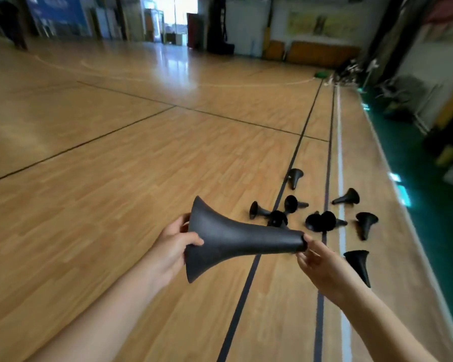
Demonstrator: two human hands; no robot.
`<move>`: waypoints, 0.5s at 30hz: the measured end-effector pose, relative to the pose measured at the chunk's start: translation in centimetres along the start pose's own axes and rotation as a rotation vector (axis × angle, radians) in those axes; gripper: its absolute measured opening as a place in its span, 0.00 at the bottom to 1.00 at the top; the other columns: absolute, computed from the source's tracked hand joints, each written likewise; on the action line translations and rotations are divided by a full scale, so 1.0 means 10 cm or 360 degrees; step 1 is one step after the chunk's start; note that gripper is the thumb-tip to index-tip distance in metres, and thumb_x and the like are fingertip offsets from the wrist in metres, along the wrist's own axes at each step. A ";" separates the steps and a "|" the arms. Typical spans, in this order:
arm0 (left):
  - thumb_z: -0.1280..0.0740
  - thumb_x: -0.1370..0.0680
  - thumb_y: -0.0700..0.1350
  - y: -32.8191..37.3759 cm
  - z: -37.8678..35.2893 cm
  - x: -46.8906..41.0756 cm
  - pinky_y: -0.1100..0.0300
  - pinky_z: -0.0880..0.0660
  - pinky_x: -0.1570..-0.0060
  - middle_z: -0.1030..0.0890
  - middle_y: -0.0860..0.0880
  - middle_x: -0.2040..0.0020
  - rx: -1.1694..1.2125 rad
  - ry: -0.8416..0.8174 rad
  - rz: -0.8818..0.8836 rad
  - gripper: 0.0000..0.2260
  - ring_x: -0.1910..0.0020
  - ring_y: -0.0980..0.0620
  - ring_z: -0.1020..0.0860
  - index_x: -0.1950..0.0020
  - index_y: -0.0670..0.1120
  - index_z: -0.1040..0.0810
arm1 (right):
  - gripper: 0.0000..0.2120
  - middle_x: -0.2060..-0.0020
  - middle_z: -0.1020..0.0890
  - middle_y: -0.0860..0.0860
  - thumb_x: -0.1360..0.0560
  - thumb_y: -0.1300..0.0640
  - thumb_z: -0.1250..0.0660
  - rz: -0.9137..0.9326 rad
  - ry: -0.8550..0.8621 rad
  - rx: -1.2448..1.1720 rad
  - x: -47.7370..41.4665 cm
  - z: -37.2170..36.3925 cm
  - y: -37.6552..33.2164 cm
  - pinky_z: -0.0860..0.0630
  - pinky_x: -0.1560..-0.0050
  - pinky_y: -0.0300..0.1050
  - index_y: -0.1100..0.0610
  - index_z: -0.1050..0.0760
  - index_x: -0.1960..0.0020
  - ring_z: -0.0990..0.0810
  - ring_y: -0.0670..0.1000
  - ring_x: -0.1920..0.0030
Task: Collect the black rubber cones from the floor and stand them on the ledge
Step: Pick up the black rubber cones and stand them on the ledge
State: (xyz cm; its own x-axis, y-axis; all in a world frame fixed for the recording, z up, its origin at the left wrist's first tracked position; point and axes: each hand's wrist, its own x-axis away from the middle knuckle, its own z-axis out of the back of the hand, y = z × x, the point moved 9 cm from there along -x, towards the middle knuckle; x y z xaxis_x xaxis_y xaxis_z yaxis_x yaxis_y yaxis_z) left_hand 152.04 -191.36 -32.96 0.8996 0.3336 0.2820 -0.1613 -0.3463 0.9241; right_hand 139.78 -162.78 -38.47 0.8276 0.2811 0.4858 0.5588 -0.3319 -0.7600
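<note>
I hold one black rubber cone sideways above the wooden floor, wide base to the left, narrow tip to the right. My left hand grips the rim of the base, thumb over its edge. My right hand pinches the narrow tip. Several more black cones lie tipped over on the floor beyond, among them one far cone, one at the right and a near one beside my right wrist. Some of the cluster is hidden behind the held cone.
Black court lines and a white line run through the scattered cones. A green strip borders the floor on the right, with clutter and equipment along the wall. Wide wooden floor stretches left.
</note>
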 end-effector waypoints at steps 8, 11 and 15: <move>0.38 0.25 0.31 -0.04 -2.40 -0.20 0.54 0.21 0.57 0.16 0.42 0.47 0.0069 -0.0625 0.0130 0.17 0.49 0.43 0.18 0.38 0.43 0.24 | 0.22 0.56 0.21 0.56 0.34 0.54 0.26 0.0302 0.0149 -0.0508 0.71 1.35 -1.09 0.22 0.57 0.39 0.62 0.25 0.45 0.21 0.51 0.58; 0.36 0.24 0.34 -0.29 -3.47 -0.16 0.53 0.21 0.53 0.17 0.44 0.45 -0.0054 -0.0898 0.0185 0.17 0.46 0.45 0.18 0.37 0.45 0.24 | 0.28 0.44 0.20 0.60 0.33 0.52 0.25 0.0453 0.0506 -0.0727 0.94 2.27 -1.41 0.19 0.59 0.44 0.62 0.29 0.38 0.16 0.55 0.51; 0.33 0.25 0.36 -0.60 -4.69 0.03 0.54 0.22 0.48 0.17 0.48 0.45 -0.0337 -0.1209 0.0109 0.17 0.43 0.47 0.20 0.38 0.49 0.23 | 0.27 0.48 0.21 0.60 0.28 0.54 0.27 0.0666 0.0957 -0.0971 1.30 3.44 -1.83 0.21 0.73 0.41 0.65 0.32 0.35 0.17 0.56 0.54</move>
State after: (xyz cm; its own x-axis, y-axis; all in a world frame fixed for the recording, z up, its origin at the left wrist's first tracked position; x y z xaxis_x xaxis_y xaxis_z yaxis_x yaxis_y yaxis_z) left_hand 134.23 -148.04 -26.38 0.9034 -0.3989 0.1574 -0.2316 -0.1449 0.9619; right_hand 138.48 -122.06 -33.09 0.7599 -0.4206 0.4956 0.0016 -0.7612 -0.6485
